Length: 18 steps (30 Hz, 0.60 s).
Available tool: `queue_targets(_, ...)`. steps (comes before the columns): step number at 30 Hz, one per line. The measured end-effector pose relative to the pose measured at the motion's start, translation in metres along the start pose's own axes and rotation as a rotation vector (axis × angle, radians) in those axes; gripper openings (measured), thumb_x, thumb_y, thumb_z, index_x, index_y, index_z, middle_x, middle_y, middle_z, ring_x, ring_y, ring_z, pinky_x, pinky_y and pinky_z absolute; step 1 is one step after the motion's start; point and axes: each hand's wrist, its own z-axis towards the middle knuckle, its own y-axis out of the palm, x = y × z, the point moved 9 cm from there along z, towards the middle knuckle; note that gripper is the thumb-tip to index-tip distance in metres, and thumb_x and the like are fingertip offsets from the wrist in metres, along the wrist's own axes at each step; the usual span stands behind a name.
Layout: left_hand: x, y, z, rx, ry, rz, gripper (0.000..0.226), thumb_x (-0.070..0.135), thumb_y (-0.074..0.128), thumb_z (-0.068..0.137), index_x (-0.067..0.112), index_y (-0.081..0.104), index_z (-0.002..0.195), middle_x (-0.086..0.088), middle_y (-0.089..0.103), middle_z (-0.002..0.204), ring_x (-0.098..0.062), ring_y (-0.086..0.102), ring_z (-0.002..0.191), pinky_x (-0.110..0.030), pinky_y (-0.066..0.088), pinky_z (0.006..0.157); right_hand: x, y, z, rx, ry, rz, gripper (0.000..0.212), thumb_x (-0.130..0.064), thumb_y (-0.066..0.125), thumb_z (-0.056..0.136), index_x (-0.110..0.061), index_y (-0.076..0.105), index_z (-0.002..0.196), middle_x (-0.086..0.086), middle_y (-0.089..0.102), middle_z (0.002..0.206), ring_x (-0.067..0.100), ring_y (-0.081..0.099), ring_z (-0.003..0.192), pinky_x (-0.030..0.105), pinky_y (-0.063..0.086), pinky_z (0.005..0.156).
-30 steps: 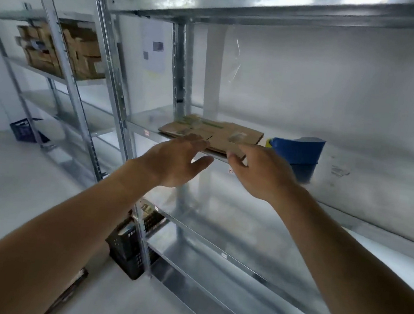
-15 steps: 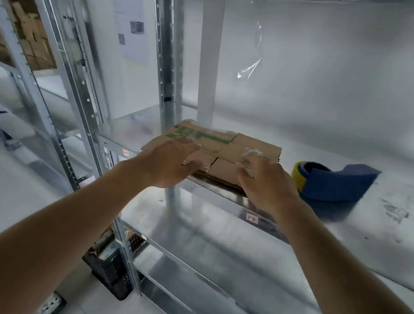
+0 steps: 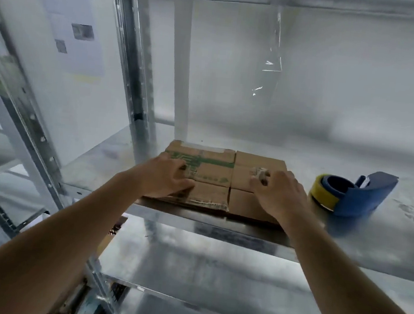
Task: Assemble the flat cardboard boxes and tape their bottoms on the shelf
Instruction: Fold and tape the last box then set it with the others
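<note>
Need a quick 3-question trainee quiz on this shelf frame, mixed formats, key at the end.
1. True or false: the flat cardboard boxes are already assembled.
2. What lies to the right of the stack on the shelf? A) scissors B) blue tape dispenser C) marker
3. Fill in: both the left hand and the right hand rest on the ____.

Key: 1 false; 2 B; 3 flat cardboard boxes.
</note>
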Motion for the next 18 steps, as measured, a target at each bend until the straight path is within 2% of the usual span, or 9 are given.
queue_targets(2,-0.008,-0.007,0.004,0.043,0.015,-0.045,0.064,0.077,0.055,0.089,0.030,0.056,0.132,0.006,0.049,0.120,-0.019,0.058,0.105,-0.039,0.055,0.097,-0.002,-0.001,-0.002,0.019,0.057,0.016,0.058,-0.067,0.050,0.092,-0.020,0.066,0.120,0.011,0.060,0.113,0.033,0.061,0.098,0.050,0.056,0.089)
queue_targets(3,-0.013,-0.010,0.005,0.063,0.018,-0.068,0.071,0.085,0.057,0.081,0.034,0.056,0.129,0.008,0.052,0.118,-0.019,0.060,0.105,-0.041,0.057,0.095,-0.002,-0.001,-0.003,0.022,0.085,0.026,0.063,-0.070,0.053,0.091,-0.020,0.063,0.127,0.013,0.057,0.119,0.035,0.059,0.104,0.051,0.055,0.093)
queue_targets(5,-0.026,-0.014,0.015,0.139,0.063,-0.153,0.088,0.100,0.060,0.059,0.044,0.051,0.126,0.010,0.064,0.112,-0.019,0.065,0.103,-0.043,0.060,0.088,-0.002,-0.002,-0.006,0.030,0.142,0.039,0.075,-0.078,0.057,0.086,-0.020,0.056,0.134,0.015,0.051,0.127,0.038,0.056,0.113,0.053,0.051,0.098)
queue_targets(7,-0.034,-0.017,0.021,0.151,0.111,-0.223,0.091,0.099,0.067,0.051,0.045,0.050,0.123,0.015,0.071,0.104,-0.014,0.069,0.098,-0.041,0.062,0.085,-0.003,-0.004,-0.009,0.044,0.187,0.043,0.087,-0.086,0.059,0.079,-0.020,0.053,0.137,0.015,0.048,0.130,0.040,0.054,0.118,0.053,0.049,0.100)
queue_targets(10,-0.022,-0.036,0.008,0.173,0.139,-0.318,0.089,0.089,0.078,0.051,0.040,0.052,0.121,0.020,0.074,0.101,-0.006,0.071,0.095,-0.039,0.060,0.092,-0.007,-0.005,-0.016,0.060,0.235,0.085,0.104,-0.096,0.058,0.067,-0.020,0.052,0.138,0.015,0.045,0.135,0.041,0.051,0.123,0.053,0.047,0.103)
queue_targets(13,-0.023,-0.045,-0.001,0.199,0.116,-0.378,0.098,0.077,0.088,0.050,0.039,0.048,0.131,0.017,0.071,0.106,-0.011,0.066,0.106,-0.040,0.055,0.099,-0.006,-0.007,-0.020,0.068,0.260,0.184,0.123,-0.105,0.056,0.050,-0.023,0.048,0.141,0.014,0.042,0.138,0.039,0.051,0.125,0.055,0.048,0.103)
queue_targets(15,-0.027,-0.053,-0.006,0.234,0.093,-0.481,0.098,0.075,0.090,0.049,0.041,0.043,0.128,0.015,0.069,0.109,-0.014,0.064,0.111,-0.043,0.054,0.099,-0.005,-0.011,-0.022,0.074,0.266,0.254,0.132,-0.110,0.052,0.039,-0.028,0.046,0.142,0.012,0.042,0.139,0.038,0.050,0.125,0.055,0.050,0.101)
queue_targets(18,-0.027,-0.061,-0.013,0.260,0.065,-0.724,0.073,0.050,0.087,0.076,0.030,0.041,0.130,0.008,0.069,0.115,-0.014,0.066,0.111,-0.040,0.056,0.098,-0.002,-0.015,-0.022,0.102,0.241,0.318,0.140,-0.115,0.045,0.029,-0.035,0.043,0.143,0.010,0.049,0.139,0.038,0.049,0.128,0.057,0.050,0.101)
